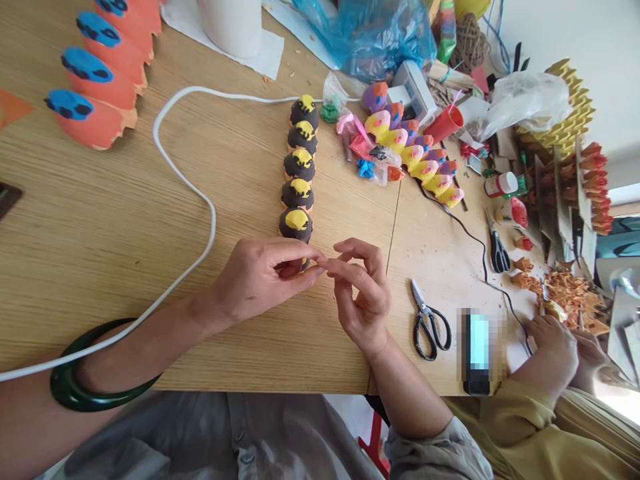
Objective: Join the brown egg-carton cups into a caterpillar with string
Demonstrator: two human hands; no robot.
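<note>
My left hand (267,275) is closed in a pinch, thumb and index fingertips together; anything between them is too small to make out. A fingertip of my right hand (361,293) touches the pinch. Its other fingers are loosely bent and apart, with nothing visible in them. Just beyond and partly behind my left hand runs a row of joined cup-shaped pieces (299,164), black with yellow tops, dark marks on most, and orange beneath. The nearest piece is mostly hidden by my fingers. A white cable (212,220) crosses the table and passes over my left forearm beside a dark green bangle (75,380).
Open scissors (427,320) and a blurred phone (479,347) lie to the right, near another person's hands (553,347). Orange-red cup rows (107,90) stand far left. Yellow-purple rows (413,153), clay packets (357,137) and a blue plastic bag (375,40) lie at the back.
</note>
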